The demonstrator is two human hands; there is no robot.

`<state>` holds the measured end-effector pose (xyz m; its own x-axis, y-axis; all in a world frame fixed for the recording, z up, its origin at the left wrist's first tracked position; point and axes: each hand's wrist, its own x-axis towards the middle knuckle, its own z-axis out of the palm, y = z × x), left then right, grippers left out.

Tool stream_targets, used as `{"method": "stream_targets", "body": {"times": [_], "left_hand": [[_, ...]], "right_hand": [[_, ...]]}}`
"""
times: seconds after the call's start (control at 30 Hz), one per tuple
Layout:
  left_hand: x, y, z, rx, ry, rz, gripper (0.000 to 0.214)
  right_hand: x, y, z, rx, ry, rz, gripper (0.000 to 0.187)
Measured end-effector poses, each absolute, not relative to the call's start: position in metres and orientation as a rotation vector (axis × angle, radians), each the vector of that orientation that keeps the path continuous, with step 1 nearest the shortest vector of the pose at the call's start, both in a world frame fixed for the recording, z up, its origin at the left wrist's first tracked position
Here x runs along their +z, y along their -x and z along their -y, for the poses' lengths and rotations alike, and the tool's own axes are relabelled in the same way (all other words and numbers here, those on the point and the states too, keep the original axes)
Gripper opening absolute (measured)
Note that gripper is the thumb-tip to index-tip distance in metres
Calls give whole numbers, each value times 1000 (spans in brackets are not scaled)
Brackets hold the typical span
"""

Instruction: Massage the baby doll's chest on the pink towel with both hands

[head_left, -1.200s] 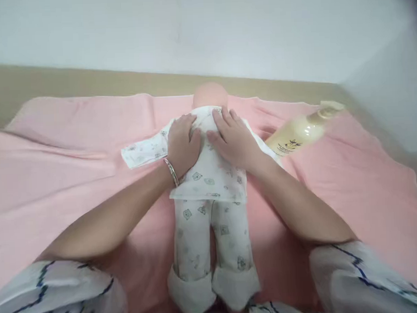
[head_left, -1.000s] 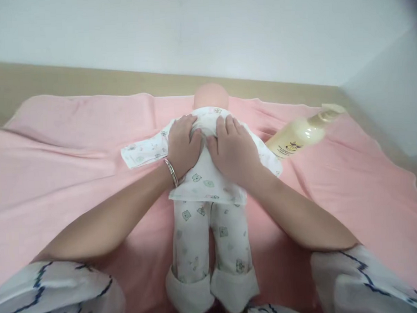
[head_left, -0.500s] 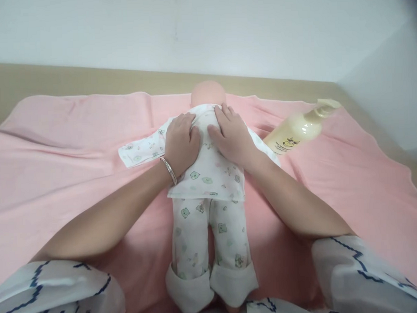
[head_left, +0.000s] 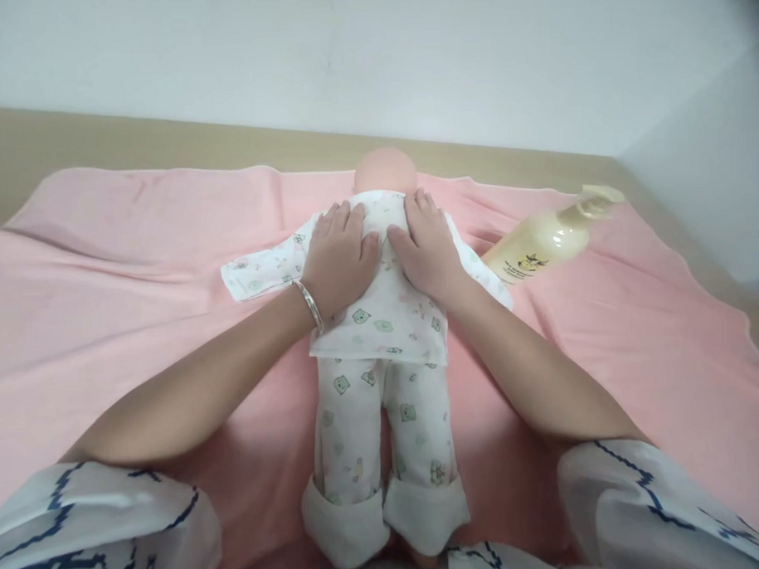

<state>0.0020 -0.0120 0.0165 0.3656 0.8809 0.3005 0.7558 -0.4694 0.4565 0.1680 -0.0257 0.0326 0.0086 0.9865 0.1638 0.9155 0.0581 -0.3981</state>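
A baby doll (head_left: 378,334) in a white top and trousers with small green animal prints lies stretched out in front of me, its bald head (head_left: 385,170) at the far end. Only the smooth crown shows. My left hand (head_left: 341,257), with a silver bangle at the wrist, rests flat on the left of its upper body. On the other side, my right hand (head_left: 429,245) also lies flat, fingers pointing towards the head. Both thumbs point inward, with a strip of printed cloth between them. The trouser cuffs are turned up.
Beneath the doll spreads a pink blanket (head_left: 137,309) with creases. A yellowish pump bottle (head_left: 536,242) lies tilted by the doll's right-hand sleeve. Behind are a wooden surface's edge (head_left: 181,140) and a white wall (head_left: 285,64).
My two hands have shifted slightly on the doll's upper body, with the thumbs a little closer together. The whole view has moved slightly; the bottle stays put.
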Motion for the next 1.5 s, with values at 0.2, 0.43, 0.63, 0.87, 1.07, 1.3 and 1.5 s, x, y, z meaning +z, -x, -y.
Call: {"method": "stream_targets", "body": {"times": [0.2,0.43,0.63,0.87,1.07,1.3,1.5], "left_hand": [[35,-15,55,739,-2607,-1336,53],[30,2,1,687,-2428,-1339,51],[17,3,0,786,-2455,-1372,55],[49,0,26,643,-2461,-1268,43],[34,6,-6,699,-2386,-1367,34],[45,3,32,743,-2562,-1229,31],[48,6,14,695,-2400,-1255,36]], "right_hand": [[37,-173,24,188,1946,2081,70],[46,-149,67,-46,1911,2188,65],[46,-148,66,31,1856,2184,60],[36,-181,17,221,1839,2062,63],[51,-155,59,141,1878,2182,69],[44,-169,34,228,1832,2146,61],[55,-171,38,220,1868,2202,61]]}}
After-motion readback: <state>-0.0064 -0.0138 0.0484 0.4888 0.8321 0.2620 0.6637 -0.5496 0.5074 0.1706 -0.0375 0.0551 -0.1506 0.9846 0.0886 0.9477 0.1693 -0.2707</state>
